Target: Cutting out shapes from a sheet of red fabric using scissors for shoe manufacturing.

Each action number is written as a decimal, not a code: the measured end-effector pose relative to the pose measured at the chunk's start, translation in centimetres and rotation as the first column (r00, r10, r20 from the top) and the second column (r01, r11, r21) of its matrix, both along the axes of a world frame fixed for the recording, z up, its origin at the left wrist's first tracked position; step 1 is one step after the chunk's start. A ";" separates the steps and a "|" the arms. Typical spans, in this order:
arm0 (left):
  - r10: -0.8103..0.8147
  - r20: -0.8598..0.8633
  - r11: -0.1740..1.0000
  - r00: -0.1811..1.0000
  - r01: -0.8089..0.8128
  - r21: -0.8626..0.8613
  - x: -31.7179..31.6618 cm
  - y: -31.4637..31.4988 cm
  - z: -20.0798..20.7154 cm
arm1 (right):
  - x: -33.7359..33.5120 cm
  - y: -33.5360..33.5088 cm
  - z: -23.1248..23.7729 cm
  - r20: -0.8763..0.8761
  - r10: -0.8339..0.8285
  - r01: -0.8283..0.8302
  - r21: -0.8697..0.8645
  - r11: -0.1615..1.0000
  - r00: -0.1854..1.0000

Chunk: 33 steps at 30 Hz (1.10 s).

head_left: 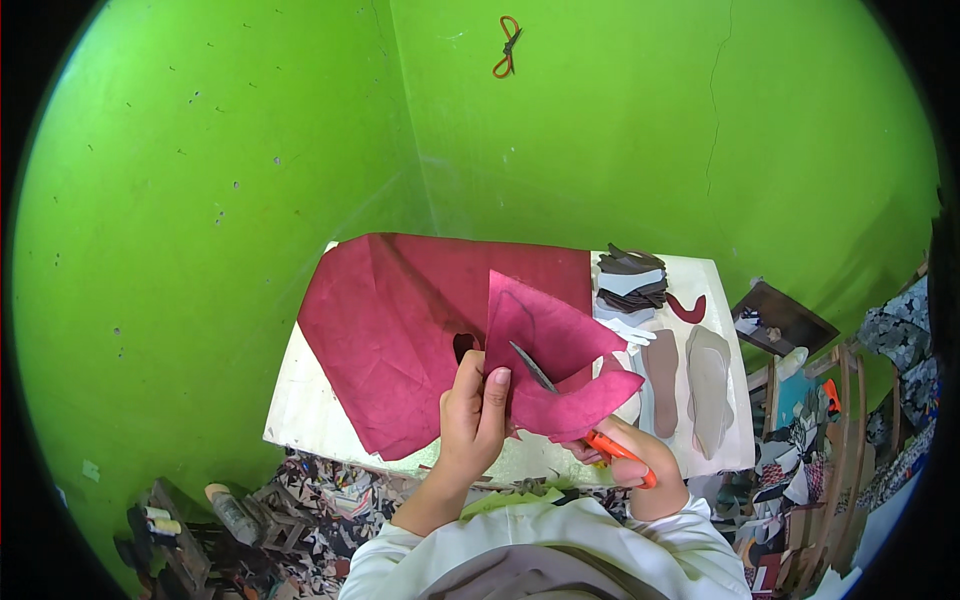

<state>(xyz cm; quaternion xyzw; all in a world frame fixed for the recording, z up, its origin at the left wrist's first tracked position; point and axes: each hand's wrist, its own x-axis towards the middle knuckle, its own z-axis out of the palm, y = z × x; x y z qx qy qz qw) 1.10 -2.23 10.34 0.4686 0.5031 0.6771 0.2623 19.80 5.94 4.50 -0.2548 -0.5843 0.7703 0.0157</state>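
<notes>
My left hand (472, 415) pinches a magenta piece of sheet material (548, 320) between thumb and fingers, holding it raised above the table. A dark curved line is drawn on this piece. My right hand (640, 440) is closed round the orange handles of a pair of scissors (536, 370). Their dark blades point up and left, lying across the piece, with a curved strip of it (595, 405) hanging over the lower part of the scissors. Beneath, a large magenta sheet (390, 330) spreads over the table, with a dark gap beside my left hand.
On the white table (300, 405), to the right, lie a stack of dark cut pieces (632, 270), brown and grey sole-shaped pieces (709, 385) and a dark red curved piece (687, 309). Green walls stand behind. Scraps litter the floor. A wooden rack (845, 430) stands at right.
</notes>
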 end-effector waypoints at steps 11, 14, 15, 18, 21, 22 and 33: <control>0.017 0.090 0.999 0.996 -0.020 0.031 0.9 0.2 -0.1 | 1.4 -0.8 -2.0 -0.120 -0.004 0.013 0.079 0.997 0.993; 0.022 0.078 0.999 0.997 -0.024 0.025 0.9 0.1 -0.4 | 1.2 -1.5 -0.1 -0.241 0.000 0.080 0.322 0.943 0.971; 0.020 0.073 1.000 0.997 -0.022 0.018 0.9 0.1 -0.4 | 1.1 -1.4 0.2 -0.225 0.051 0.046 0.406 0.913 0.973; 0.014 0.111 1.000 0.994 -0.017 0.023 1.1 0.0 -0.2 | 0.6 -0.8 0.3 -0.202 0.105 -0.022 0.377 0.926 0.974; -0.006 0.114 0.999 0.993 0.002 0.033 1.0 0.1 -0.4 | 0.3 -0.8 0.4 -0.222 0.119 -0.052 0.284 0.957 0.968; -0.004 0.115 0.999 0.993 0.000 0.032 1.0 0.0 -0.4 | 0.3 -0.8 0.4 -0.245 0.127 -0.047 0.307 0.950 0.961; -0.050 0.232 0.998 0.971 0.038 0.055 1.6 0.1 -0.3 | 0.5 -0.7 -3.5 -0.217 -0.003 0.022 0.087 0.996 0.976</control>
